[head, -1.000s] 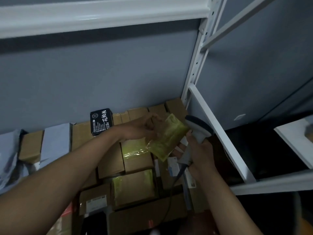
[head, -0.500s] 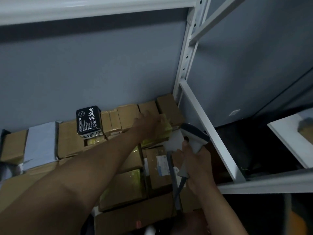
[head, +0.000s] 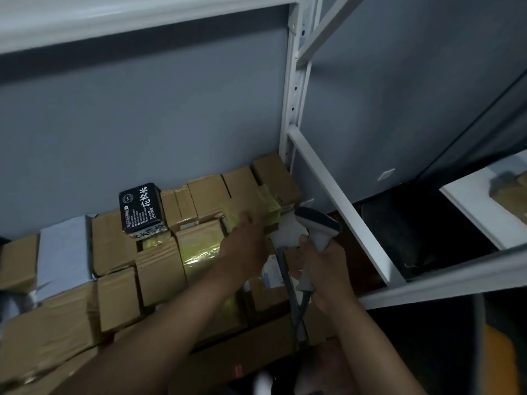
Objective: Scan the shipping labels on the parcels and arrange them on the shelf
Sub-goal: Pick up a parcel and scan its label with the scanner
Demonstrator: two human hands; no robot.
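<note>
While the right hand (head: 322, 260) is gripping the scanner (head: 315, 232), the left hand (head: 246, 238), fingers seemingly loose, is pressing the yellow-taped parcel (head: 268, 205) among far shelf (head: 427, 283) boxes; light, slick, best grasped by edges.

Cardboard parcels (head: 159, 269) pack the shelf wall to wall, touching, no gap between them. Above them toward 12 o'clock, open air runs up to the upper shelf beam (head: 142, 12). At 3 o'clock the white upright (head: 293, 109) and slanting side rail (head: 342, 206) block passage.
</note>
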